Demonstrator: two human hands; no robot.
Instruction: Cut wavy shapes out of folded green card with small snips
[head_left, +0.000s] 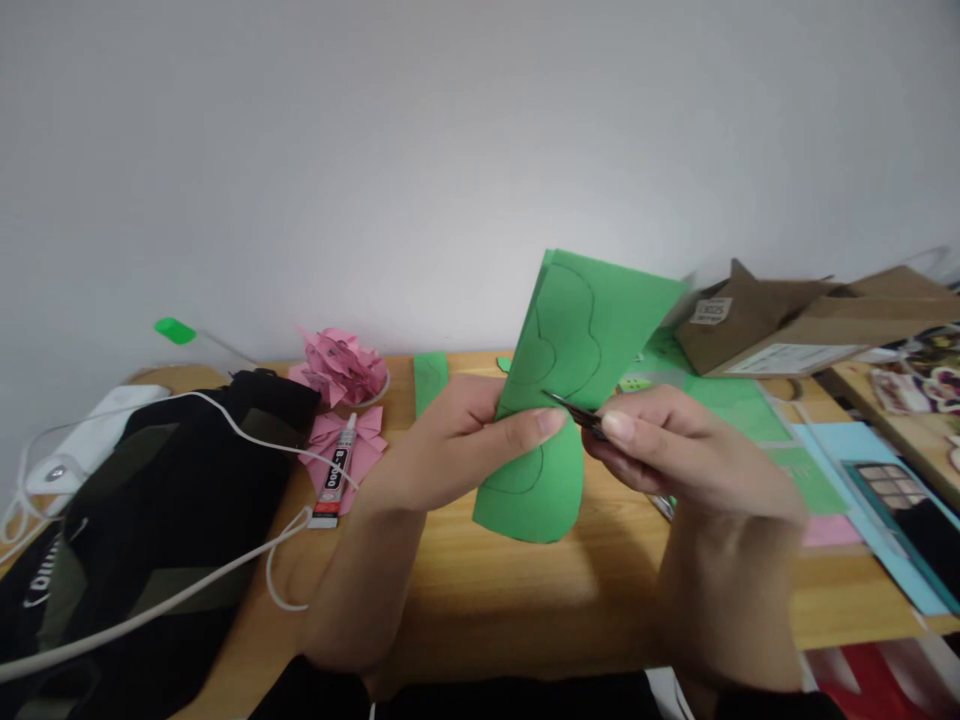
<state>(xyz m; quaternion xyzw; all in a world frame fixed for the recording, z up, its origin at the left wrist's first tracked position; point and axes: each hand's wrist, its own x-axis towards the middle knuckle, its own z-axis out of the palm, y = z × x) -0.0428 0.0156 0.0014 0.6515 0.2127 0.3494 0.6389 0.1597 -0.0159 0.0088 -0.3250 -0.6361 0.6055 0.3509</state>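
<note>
My left hand [457, 440] pinches a folded green paper sheet [570, 340] with pencilled curved outlines, holding it upright above the wooden table [495, 590]. My right hand [675, 450] is closed around small dark scissors [577, 412], whose blades meet the paper's edge near my left thumb. The lower end of the green paper curls down toward the table.
A black bag [165, 500] with white cables lies at the left. Pink paper flowers [341, 365] and a glue tube [335, 472] sit behind my left hand. More green and blue paper sheets [817, 450], a brown cardboard box [780, 315] and a dark palette [900, 490] are at the right.
</note>
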